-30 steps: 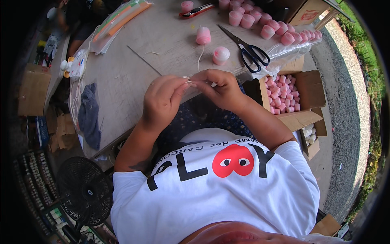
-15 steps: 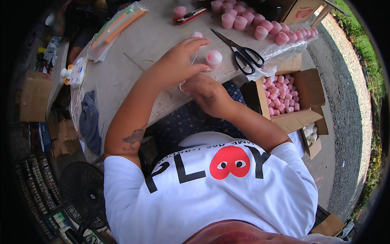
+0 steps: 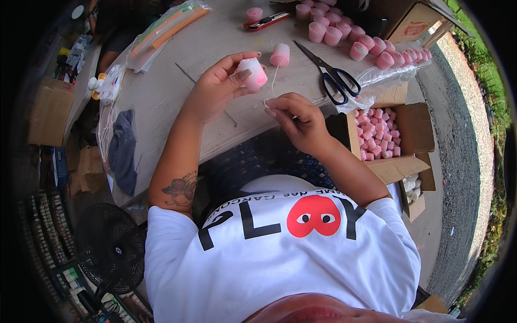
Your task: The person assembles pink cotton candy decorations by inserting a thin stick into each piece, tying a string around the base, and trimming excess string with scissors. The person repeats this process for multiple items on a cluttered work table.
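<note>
My left hand is raised over the table with its fingers and thumb closed round a small pink-and-white candle. To its right, my right hand pinches the end of a thin white string. That string runs up to a second pink-and-white candle, which lies on the tabletop just beyond. A thin metal rod rests on the table, partly hidden behind my left hand. Dark-handled scissors lie open to the right of the second candle.
Several pink candles stand in rows at the far right, beside a red utility knife. A cardboard box full of smaller pink pieces sits right of the table. A dark cloth hangs at the left edge; a black fan stands below.
My left hand has lifted one candle off the table and drawn back left. My right hand has moved right and up with the string, which now shows stretched to the second candle.
</note>
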`<state>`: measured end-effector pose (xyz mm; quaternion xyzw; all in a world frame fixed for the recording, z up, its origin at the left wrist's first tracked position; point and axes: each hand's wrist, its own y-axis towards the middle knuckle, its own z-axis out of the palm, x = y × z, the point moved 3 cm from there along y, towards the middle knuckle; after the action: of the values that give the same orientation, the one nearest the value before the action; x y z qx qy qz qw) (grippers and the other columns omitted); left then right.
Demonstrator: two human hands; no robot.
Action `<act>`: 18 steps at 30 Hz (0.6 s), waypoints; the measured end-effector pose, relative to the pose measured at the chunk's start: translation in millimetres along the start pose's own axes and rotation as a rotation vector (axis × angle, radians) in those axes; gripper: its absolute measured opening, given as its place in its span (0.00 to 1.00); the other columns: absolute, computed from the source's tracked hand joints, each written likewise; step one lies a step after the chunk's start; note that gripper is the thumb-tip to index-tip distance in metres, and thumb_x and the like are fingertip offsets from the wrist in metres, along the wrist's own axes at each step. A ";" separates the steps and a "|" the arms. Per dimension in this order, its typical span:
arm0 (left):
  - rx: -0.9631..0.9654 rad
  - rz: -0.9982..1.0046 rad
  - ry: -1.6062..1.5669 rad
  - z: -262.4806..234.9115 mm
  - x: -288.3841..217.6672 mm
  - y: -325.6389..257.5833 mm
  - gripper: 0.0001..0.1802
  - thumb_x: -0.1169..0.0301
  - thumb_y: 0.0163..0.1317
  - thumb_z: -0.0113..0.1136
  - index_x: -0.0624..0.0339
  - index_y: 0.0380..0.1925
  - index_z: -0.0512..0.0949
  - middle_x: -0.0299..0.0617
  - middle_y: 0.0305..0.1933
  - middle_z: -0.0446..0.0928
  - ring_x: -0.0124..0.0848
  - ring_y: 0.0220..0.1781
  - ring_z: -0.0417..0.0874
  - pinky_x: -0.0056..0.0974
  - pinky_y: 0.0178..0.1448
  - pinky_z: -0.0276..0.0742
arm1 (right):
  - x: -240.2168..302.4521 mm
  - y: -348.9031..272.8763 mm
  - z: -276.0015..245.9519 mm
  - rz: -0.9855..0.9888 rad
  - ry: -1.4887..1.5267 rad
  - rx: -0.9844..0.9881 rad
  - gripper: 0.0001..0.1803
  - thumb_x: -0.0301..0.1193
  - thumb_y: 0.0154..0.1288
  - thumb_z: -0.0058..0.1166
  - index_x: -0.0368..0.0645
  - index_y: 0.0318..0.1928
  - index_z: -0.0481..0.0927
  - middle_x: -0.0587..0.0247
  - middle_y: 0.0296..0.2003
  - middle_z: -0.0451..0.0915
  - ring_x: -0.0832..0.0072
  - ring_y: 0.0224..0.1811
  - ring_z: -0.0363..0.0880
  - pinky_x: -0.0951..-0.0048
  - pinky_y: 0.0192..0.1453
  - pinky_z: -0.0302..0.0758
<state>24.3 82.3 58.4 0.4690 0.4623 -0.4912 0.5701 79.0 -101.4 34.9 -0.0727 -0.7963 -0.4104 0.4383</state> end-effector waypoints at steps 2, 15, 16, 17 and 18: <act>-0.027 -0.045 -0.268 -3.1 3.7 -23.1 0.28 0.63 0.71 0.49 0.65 0.66 0.60 0.50 0.59 0.72 0.42 0.60 0.76 0.42 0.59 0.76 | -2.0 4.8 -0.5 0.006 -0.014 -0.015 0.10 0.19 0.58 0.60 0.39 0.42 0.82 0.57 0.30 0.79 0.66 0.32 0.77 0.70 0.37 0.73; -0.502 0.095 -0.456 -46.3 11.4 -91.4 0.26 0.51 0.72 0.45 0.57 0.60 0.67 0.37 0.39 0.72 0.26 0.40 0.72 0.32 0.42 0.70 | -4.9 78.5 -31.7 -0.063 -0.634 -0.019 0.09 0.30 0.63 0.57 0.40 0.40 0.84 0.53 0.37 0.81 0.56 0.40 0.78 0.61 0.46 0.75; -0.518 0.105 -0.502 -49.6 15.2 -95.2 0.26 0.51 0.72 0.45 0.56 0.60 0.67 0.37 0.39 0.72 0.25 0.40 0.73 0.32 0.42 0.70 | -16.3 98.9 -35.3 -0.011 -0.648 -0.003 0.11 0.33 0.64 0.55 0.40 0.40 0.84 0.52 0.39 0.81 0.55 0.41 0.79 0.61 0.46 0.75; -0.498 0.111 -0.537 -53.2 21.1 -96.2 0.26 0.52 0.71 0.48 0.57 0.61 0.66 0.38 0.43 0.74 0.26 0.41 0.74 0.32 0.44 0.70 | -34.0 120.0 -31.7 0.122 -0.683 0.073 0.13 0.35 0.65 0.54 0.41 0.44 0.82 0.51 0.40 0.82 0.54 0.43 0.79 0.60 0.46 0.75; -0.509 0.107 -0.527 -50.3 23.2 -97.6 0.26 0.53 0.70 0.50 0.57 0.61 0.66 0.39 0.44 0.74 0.27 0.42 0.74 0.32 0.45 0.71 | -53.1 142.8 -26.7 0.256 -0.717 0.146 0.16 0.38 0.66 0.53 0.42 0.48 0.81 0.50 0.42 0.82 0.54 0.44 0.80 0.60 0.46 0.75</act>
<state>-74.0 121.6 21.0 0.1933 0.3819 -0.4340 0.7927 196.0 -14.4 86.3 -0.2788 -0.9107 -0.2431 0.1840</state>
